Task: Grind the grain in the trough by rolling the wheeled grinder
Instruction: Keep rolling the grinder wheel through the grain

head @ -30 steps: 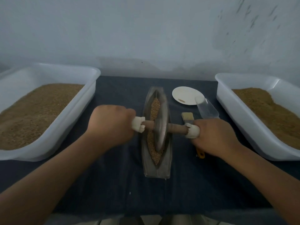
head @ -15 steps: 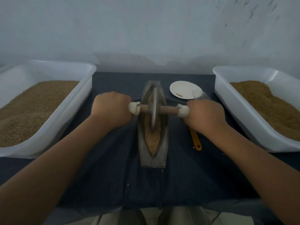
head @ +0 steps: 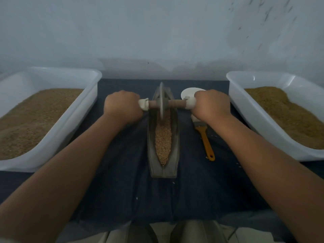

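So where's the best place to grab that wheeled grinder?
By the white-wrapped ends of its wooden axle, one hand from each side, as the left hand and right hand grip it now. The disc stands upright in the trough, and the axle sticks out sideways past both walls.

Clothed table (head: pixel 192 193): trough (head: pixel 151 148), brush (head: pixel 207 142), tubs (head: pixel 70 130).

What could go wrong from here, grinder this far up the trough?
The grinder sits near the far tip of the trough; pushing on could ride it over the end. The right hand is close above the brush and plate; it might knock them. Grain fills the near half; a fast return could spill it.
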Tool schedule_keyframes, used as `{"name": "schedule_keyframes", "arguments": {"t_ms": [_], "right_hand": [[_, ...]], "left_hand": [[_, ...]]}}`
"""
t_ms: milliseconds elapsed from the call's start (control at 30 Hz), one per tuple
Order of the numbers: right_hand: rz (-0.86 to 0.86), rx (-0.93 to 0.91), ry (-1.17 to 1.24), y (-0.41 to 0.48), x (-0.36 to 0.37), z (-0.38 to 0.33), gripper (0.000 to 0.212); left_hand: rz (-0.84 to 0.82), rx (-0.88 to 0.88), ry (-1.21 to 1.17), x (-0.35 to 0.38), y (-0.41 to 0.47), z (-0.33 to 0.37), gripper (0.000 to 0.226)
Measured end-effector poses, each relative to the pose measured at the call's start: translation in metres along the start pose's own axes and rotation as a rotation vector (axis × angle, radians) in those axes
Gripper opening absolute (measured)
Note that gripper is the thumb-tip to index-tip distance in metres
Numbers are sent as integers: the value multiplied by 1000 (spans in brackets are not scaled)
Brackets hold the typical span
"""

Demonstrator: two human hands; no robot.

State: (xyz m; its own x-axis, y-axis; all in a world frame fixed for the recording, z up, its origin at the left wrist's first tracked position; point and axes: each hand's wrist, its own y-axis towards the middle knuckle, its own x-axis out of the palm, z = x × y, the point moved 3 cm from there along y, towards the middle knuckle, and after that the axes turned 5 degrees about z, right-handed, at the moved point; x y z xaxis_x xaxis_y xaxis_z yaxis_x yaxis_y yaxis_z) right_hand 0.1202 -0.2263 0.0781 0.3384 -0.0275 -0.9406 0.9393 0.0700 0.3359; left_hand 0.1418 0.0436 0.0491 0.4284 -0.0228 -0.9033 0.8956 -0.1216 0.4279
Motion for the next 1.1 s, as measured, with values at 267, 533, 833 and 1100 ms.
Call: {"name": "schedule_keyframes", "arguments": {"t_ms": [267,533,833,1100], "right_hand": [[75,-269,108,-87,-20,13,22],[27,-41,-34,-8,11,5,16],[-73,-179,107,-83,-9,22,22],[34,-82,23,-24,23,17,26]], "left_hand": [[118,156,-6,-28,-111,-14,55],[2,26,20,-7,-16,0,34],[93,204,30,-32,-94,-9,45],[37,109,67,-8,-25,-3,32]]}}
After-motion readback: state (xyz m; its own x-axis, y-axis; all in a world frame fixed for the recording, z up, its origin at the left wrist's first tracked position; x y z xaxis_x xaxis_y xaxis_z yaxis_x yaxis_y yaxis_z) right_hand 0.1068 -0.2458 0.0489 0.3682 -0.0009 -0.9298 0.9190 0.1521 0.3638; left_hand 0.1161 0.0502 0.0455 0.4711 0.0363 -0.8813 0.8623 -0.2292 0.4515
